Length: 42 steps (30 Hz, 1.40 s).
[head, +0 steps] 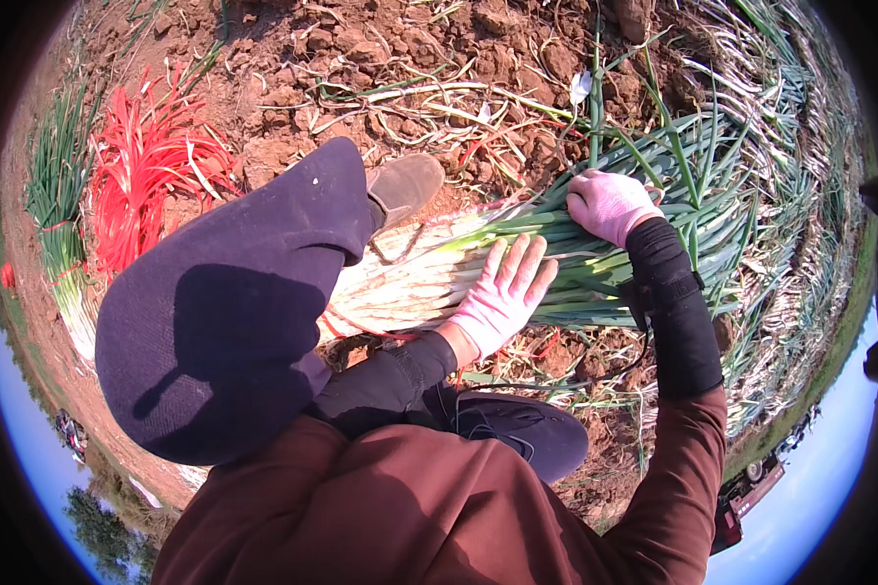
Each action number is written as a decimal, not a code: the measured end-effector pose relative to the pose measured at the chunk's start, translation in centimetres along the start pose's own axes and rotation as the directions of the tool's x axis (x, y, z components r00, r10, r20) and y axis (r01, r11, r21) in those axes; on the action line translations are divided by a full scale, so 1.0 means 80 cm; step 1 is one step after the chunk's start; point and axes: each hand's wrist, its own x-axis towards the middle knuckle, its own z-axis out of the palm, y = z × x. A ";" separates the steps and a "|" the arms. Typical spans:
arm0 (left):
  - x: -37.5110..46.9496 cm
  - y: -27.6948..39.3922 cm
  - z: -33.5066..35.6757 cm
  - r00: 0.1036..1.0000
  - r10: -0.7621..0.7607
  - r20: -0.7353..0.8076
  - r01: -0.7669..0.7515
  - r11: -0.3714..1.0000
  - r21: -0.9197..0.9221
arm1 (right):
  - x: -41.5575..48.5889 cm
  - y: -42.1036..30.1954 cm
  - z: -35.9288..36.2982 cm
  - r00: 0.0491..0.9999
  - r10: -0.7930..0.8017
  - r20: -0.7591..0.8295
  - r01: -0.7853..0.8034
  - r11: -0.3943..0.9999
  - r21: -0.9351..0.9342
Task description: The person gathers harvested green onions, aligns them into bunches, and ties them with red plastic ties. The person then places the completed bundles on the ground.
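Note:
A large bunch of spring onions lies across the soil before me, pale stems to the left and green leaves to the right. My left hand, in a pink and white glove with soiled fingertips, rests flat on the near side of the bunch, fingers spread. Farther right, my right hand is curled around some green leaves at the far side. A thin red strap runs by the near edge of the stems; my knee hides their left ends.
A heap of red plastic straps lies at the left, beside a tied bunch of spring onions. Rows of pulled onions cover the right. My brown shoe stands by the stems. A dark cable hangs near my right forearm.

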 end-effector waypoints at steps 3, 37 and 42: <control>0.014 0.008 -0.004 0.997 -0.071 0.012 0.071 0.997 -0.042 | -0.042 -0.002 0.014 0.955 -0.074 -0.288 0.058 0.996 -0.065; 0.034 0.023 0.026 0.995 -0.059 0.084 0.050 0.994 0.101 | 0.060 -0.026 0.030 0.963 -0.102 0.250 0.093 0.995 0.048; 0.032 0.023 0.026 0.996 -0.056 0.072 0.044 0.987 0.154 | 0.047 0.113 -0.035 0.739 0.661 -0.128 -0.602 0.564 -0.566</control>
